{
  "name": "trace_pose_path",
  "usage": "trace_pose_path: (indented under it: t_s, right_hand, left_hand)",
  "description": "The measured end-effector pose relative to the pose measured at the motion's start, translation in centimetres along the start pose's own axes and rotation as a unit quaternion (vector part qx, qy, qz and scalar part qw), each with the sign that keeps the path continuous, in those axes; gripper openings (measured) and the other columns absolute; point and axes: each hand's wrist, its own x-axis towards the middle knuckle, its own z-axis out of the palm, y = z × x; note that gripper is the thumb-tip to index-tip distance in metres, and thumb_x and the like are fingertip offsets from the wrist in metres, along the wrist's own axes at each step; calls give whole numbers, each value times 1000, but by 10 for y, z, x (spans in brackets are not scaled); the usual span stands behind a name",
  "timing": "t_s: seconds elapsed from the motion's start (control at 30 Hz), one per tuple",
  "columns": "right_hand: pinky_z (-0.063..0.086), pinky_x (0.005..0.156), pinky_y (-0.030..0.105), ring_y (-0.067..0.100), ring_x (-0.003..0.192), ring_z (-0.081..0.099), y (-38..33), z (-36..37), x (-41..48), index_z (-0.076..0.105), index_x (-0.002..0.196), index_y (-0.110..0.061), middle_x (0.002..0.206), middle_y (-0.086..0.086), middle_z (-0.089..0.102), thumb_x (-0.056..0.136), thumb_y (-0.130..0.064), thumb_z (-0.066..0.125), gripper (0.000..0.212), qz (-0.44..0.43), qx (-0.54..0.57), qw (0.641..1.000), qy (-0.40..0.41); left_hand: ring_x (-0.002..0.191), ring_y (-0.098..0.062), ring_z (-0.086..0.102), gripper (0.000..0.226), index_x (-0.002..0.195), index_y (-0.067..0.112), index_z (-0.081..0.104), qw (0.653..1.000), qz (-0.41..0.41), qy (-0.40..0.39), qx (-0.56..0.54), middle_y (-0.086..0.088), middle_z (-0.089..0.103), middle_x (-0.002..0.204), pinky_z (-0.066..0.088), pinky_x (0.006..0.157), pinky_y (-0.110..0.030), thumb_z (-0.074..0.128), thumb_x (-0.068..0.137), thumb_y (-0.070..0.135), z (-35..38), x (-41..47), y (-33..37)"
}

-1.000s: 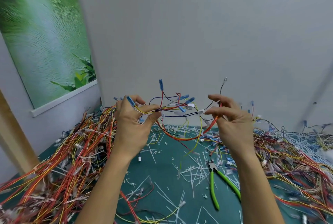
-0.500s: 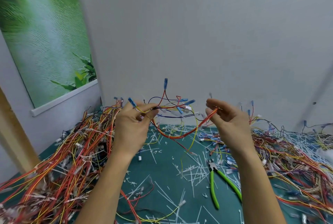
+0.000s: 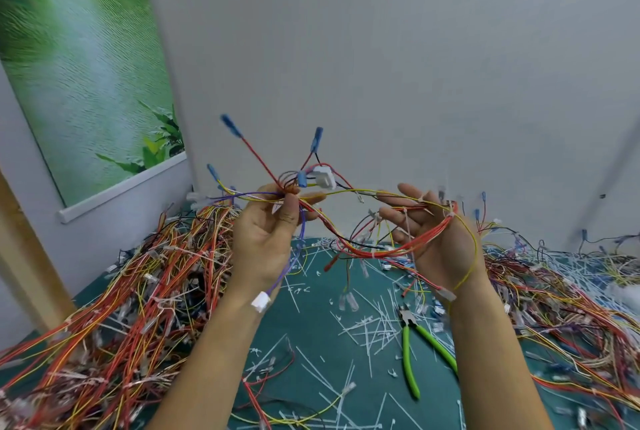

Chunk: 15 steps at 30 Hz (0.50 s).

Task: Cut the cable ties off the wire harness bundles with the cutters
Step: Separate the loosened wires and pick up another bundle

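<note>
A person holds one harness [image 3: 363, 251] up over a green mat [image 3: 311, 353], partway through a job that looks far from finished. The left hand [image 3: 268, 232] pinches the wires between thumb and fingertips near a white connector [image 3: 323, 178]. The right hand [image 3: 433, 239] lies palm up with fingers straight and spread, and the red and yellow strands drape loosely across it. Between the hands the harness sags in a shallow loop, clear of the mat.

The cutters [image 3: 408, 357] lie untouched on the mat beside the right forearm, in neither hand. At least one white tie [image 3: 406, 221] appears to sit on the strands by the right fingers, so this harness probably needs cutting yet. Snipped ties [image 3: 374, 322] litter the mat, a sign of much work done. Which of the heaps at left [image 3: 145, 291] and right [image 3: 554, 291] is finished cannot be told, though white ties show in both.

The wires are thin, flexible and plastic-coated, mostly red, orange and yellow, with some black and purple. Several end in stiff blue sleeves [image 3: 318, 135] that stick upward. The connector is blocky, moulded plastic. The cut ties are flat, narrow, pale strips, straight or slightly bent. The cutters have smooth lime-green grips and short, dark metal jaws.
</note>
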Motion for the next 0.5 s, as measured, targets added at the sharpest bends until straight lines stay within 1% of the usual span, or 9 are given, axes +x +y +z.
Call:
trace_pose_path:
  t_s: [0.07,0.13,0.2,0.27,0.33,0.4,0.47,0.5]
  right_hand:
    - [55,53,22,18,77,77,-1,-2,1,62,116,-5,102,13,79,109,-32,35,38,27,13,1000,-4]
    - [56,58,23,17,80,76,-1,-4,0,65,116,-7,107,10,79,104,-33,43,36,40,13,999,-8]
    - [60,69,24,18,86,75,-2,-8,-1,69,112,-6,110,9,77,92,-30,59,33,22,-1,1000,-6]
    - [61,79,24,20,92,75,-4,-13,-1,73,106,-6,109,9,77,79,-25,70,33,-11,-23,1000,-8]
    - [59,76,21,18,95,74,-5,-18,0,78,99,-8,104,7,78,78,-15,70,23,-38,-57,998,1]
    - [54,76,20,17,99,71,-4,-23,2,79,97,-10,99,7,78,83,-5,67,19,-63,-111,991,32]
    - [50,78,22,18,107,69,-2,-28,4,78,97,-9,107,7,77,89,8,64,23,-101,-171,977,79]
    - [51,78,20,15,109,70,-2,-29,4,78,94,-11,112,5,77,89,10,64,26,-124,-196,968,92]
  left_hand:
    - [100,-24,74,18,109,10,62,996,-27,-1,-81,-10,77,105,57,82,-26,54,94,16,3,1,0]
    - [103,-23,74,15,107,10,60,988,-52,2,-147,-15,74,110,58,81,-25,52,94,12,2,2,0]
    - [101,-20,74,13,104,9,57,979,-74,11,-188,-15,75,108,58,80,-24,52,93,11,0,4,-1]
    - [93,-17,76,10,100,9,56,972,-91,30,-215,-10,78,100,59,79,-24,52,90,12,-4,6,-1]
    - [87,-15,76,9,95,10,58,967,-96,56,-229,-6,78,93,59,79,-24,54,89,13,-7,9,-1]
    - [88,-17,76,8,92,10,60,965,-92,89,-229,-8,77,94,60,81,-27,52,95,9,-11,12,-2]
    - [92,-19,75,20,91,10,60,968,-74,139,-193,-10,73,97,60,83,-28,45,103,4,-15,16,-3]
    - [93,-19,75,22,92,9,60,970,-66,174,-159,-10,73,98,60,80,-26,43,106,4,-17,17,-3]
